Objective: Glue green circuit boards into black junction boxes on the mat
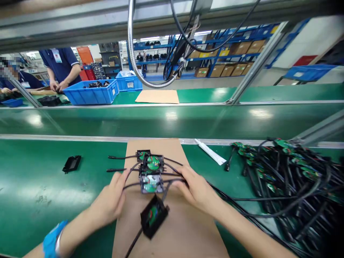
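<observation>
On a brown cardboard sheet (pixel 185 229) lie several small black junction boxes with green circuit boards and black cables. My left hand (pixel 111 200) pinches the cable on the left side of the middle box (pixel 151 183). My right hand (pixel 195 188) is closed on the cable (pixel 174 180) coming out of its right side. Two more boxes (pixel 153 163) sit just beyond it, and another box (pixel 153 216) lies tilted nearer to me between my wrists.
A heap of cabled boards (pixel 287 179) fills the right of the green bench. A black cover (pixel 71 163) lies at left, a white tube (pixel 210 152) behind the cardboard. Across the conveyor, a person's hands (pixel 57 85) rest near blue bins (pixel 90 94). A metal hose (pixel 134 53) hangs overhead.
</observation>
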Demonstrator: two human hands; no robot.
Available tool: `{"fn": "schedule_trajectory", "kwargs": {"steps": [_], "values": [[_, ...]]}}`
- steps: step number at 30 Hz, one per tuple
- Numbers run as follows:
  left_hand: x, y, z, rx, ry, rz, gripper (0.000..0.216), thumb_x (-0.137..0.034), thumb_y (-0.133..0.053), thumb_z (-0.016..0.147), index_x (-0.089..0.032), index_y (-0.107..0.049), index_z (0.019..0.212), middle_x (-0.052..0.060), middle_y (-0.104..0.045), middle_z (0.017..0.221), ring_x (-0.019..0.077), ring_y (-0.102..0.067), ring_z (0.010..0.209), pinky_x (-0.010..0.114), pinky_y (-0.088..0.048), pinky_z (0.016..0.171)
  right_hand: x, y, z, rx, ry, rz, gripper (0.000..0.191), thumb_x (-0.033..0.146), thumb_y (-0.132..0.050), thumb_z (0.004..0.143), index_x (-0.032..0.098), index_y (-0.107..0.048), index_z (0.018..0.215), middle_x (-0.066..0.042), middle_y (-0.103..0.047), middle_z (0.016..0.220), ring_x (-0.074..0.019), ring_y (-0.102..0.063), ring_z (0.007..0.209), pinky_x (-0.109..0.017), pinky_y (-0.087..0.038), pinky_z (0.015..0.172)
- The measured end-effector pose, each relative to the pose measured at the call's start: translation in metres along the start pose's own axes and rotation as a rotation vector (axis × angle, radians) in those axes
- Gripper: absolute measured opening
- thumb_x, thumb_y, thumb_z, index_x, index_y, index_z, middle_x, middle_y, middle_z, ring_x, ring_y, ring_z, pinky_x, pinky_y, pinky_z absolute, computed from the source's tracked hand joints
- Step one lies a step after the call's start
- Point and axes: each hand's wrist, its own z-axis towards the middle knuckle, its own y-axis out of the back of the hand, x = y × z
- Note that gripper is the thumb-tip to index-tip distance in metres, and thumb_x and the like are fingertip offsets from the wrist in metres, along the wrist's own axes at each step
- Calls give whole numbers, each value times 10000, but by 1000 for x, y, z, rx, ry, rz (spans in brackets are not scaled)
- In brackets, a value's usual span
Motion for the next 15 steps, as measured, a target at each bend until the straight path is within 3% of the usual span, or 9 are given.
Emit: {"fn": "schedule_trajectory", "kwargs": {"steps": [3, 5, 6, 8, 10, 12, 15], "values": [[21, 17, 50, 44, 6, -15, 537, -208, -230, 949, -182, -183, 1483, 127, -483, 1108, 223, -596, 875, 395, -528, 814, -21, -6, 38, -4, -56, -41, 234, 325, -398, 956, 185, -550, 1067, -96, -583, 953, -218, -575, 890, -353, -486, 785], [28, 21, 67, 76, -32, -13, 551, -356, -361, 939, -194, -273, 1458, 133, -481, 1181, 259, -566, 1044, 422, -481, 932, -33, -12, 50, 10, -79, -77, 257, 339, -406, 951, 180, -577, 1057, -100, -576, 940, -233, -566, 900, -374, -479, 794], [27, 19, 69, 96, -39, -4, 688, -482, -467, 887, -187, -251, 1470, 164, -443, 1277, 313, -503, 1168, 467, -436, 990, -38, -13, 53, 21, -81, -94, 280, 364, -429, 941, 177, -587, 1079, -111, -574, 970, -249, -555, 940, -397, -469, 825], [19, 9, 60, 143, -37, 34, 1183, -717, -644, 641, -143, -87, 1512, 254, -228, 1477, 458, -229, 1364, 597, -280, 1068, -46, -15, 50, 49, -71, -121, 418, 460, -534, 878, 174, -572, 1180, -145, -558, 1094, -302, -507, 1050, -464, -431, 894], [5, -4, 46, 195, -41, 89, 1506, -804, -694, 419, -112, 86, 1506, 287, 17, 1543, 527, 31, 1390, 679, -121, 1073, -51, -16, 45, 83, -54, -137, 662, 541, -646, 769, 166, -506, 1295, -178, -513, 1219, -356, -445, 1133, -525, -387, 938], [-7, -11, 38, 209, -38, 133, 1549, -756, -724, 387, -105, 143, 1492, 273, 122, 1544, 519, 107, 1387, 674, -67, 1076, -54, -15, 42, 122, -32, -143, 722, 516, -665, 757, 141, -462, 1340, -195, -507, 1230, -363, -435, 1139, -538, -374, 948], [-6, -5, 49, 163, 26, 202, 1342, -515, -723, 528, -74, 100, 1492, 278, 57, 1549, 464, 26, 1417, 599, -108, 1105, -54, -13, 43, 188, 36, -139, 429, 322, -550, 872, 144, -522, 1262, -160, -559, 1124, -291, -486, 1066, -464, -405, 934]]}}
